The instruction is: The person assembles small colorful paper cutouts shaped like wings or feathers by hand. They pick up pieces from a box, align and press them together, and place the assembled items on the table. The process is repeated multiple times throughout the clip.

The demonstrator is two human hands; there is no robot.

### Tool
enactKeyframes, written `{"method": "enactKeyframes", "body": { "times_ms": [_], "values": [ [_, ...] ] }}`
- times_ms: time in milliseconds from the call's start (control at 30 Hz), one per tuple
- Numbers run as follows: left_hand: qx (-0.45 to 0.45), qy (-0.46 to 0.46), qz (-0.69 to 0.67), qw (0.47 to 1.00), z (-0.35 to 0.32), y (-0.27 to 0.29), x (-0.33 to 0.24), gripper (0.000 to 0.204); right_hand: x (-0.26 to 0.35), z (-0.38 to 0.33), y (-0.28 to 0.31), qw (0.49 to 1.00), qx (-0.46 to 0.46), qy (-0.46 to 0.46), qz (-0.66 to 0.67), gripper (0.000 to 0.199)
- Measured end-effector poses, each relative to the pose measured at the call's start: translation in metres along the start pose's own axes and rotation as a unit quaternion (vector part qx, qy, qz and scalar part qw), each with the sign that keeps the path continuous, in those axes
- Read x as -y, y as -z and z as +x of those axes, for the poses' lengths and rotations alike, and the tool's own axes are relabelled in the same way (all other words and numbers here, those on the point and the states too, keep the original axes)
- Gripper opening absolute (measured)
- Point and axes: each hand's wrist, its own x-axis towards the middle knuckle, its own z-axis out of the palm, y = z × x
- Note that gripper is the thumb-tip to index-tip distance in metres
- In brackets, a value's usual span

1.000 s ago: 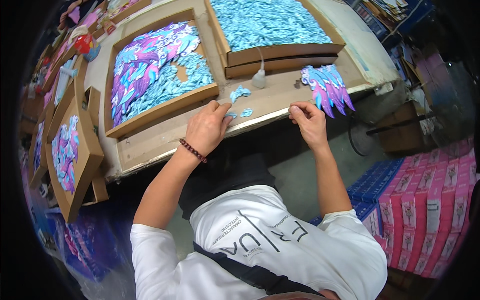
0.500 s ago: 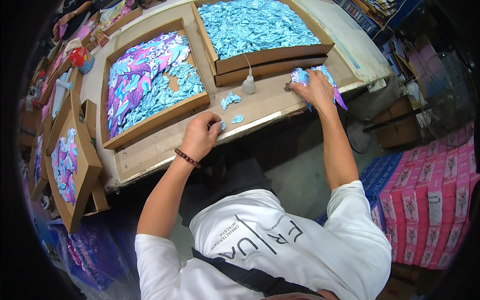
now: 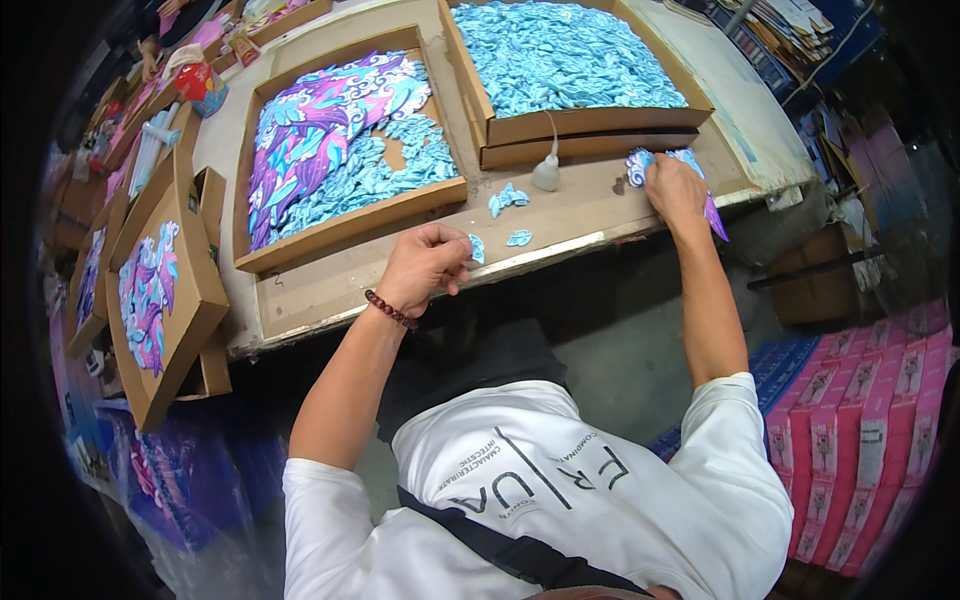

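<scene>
Over the table's front edge, my left hand (image 3: 428, 268) is closed in a pinch, with a small light-blue shaped piece (image 3: 477, 249) at its fingertips. Another small light-blue piece (image 3: 518, 238) lies just right of it, and a few more light-blue pieces (image 3: 508, 199) lie together behind. Farther right, my right hand (image 3: 678, 195) has its fingers closed on a wavy purple, white and blue cutout (image 3: 716, 216), flat on the table near the front edge. That hand covers much of the cutout. A small white squeeze bottle (image 3: 546, 174) with a thin nozzle stands between my hands.
A cardboard tray (image 3: 350, 226) holds purple-and-blue cutouts and light-blue pieces. Beside it, a deeper box (image 3: 600, 123) is full of light-blue pieces. Tilted trays (image 3: 190, 335) of cutouts stand left. Pink boxes (image 3: 850, 440) are stacked low right. Another person's hand (image 3: 150, 62) shows far left.
The whole view has shifted, moving the table rightward in the picture. My left hand has drawn back slightly, and its light-blue piece shows more fully. My right hand's fingers have drawn together on the cutout.
</scene>
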Motion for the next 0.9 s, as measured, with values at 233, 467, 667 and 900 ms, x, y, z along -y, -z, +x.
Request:
{"method": "enactKeyframes", "body": {
  "times_ms": [233,467,667,900],
  "values": [
    [0.001,0.006,-0.028,1.0,-0.008,-0.006,0.005,0.014,0.007,-0.017,0.065,0.958,-0.029,0.036,0.282,0.026],
    [0.032,0.011,-0.01,0.999,-0.02,-0.026,0.009,0.016,0.071,-0.109,0.043,0.625,0.258,-0.101,0.73,0.03],
    [0.042,0.026,-0.007,0.999,-0.03,-0.029,0.012,0.017,0.101,-0.15,0.016,0.475,0.33,-0.124,0.806,0.03],
    [0.062,0.024,-0.015,0.998,-0.029,-0.03,0.015,0.017,0.107,-0.151,0.024,0.637,0.289,-0.067,0.712,0.024]
  ]
}}
